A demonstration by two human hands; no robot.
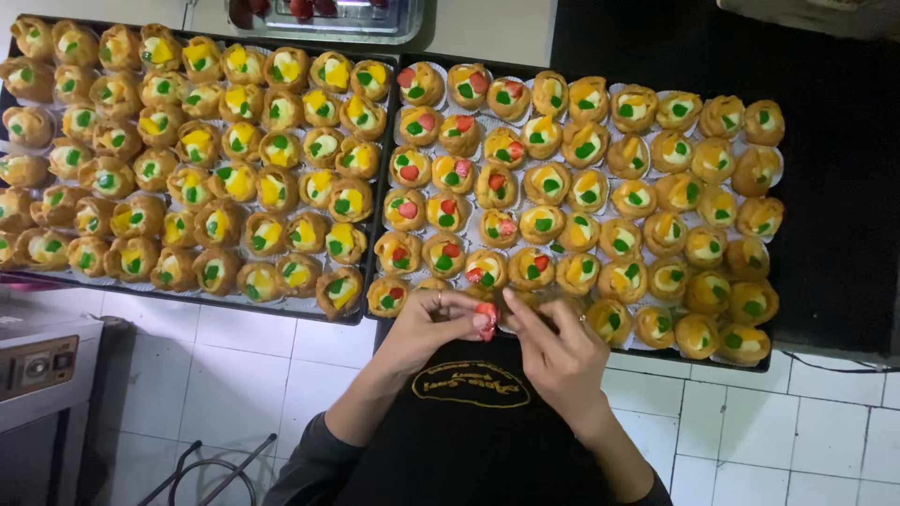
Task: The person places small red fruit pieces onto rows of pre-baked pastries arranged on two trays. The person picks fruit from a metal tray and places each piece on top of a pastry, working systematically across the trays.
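Observation:
My left hand [433, 323] and my right hand [553, 351] meet at the near edge of the right tray [750, 361]. Between the fingertips of both sits a small red fruit piece [487, 314], pinched mainly by my left fingers. My right fingers touch it from the other side. The right tray carries several golden pastry cups [544, 183] in white paper liners, topped with cream and green, yellow or red fruit bits. The cups with red bits [448, 208] stand on the tray's left side, just beyond my hands.
A second dark tray [370, 314] to the left holds several pastries [234, 178] with green and yellow toppings. A metal container [323, 21] with red fruit stands at the far edge. Below are a white tiled floor [253, 375], an appliance [42, 365] at left and my dark apron [469, 422].

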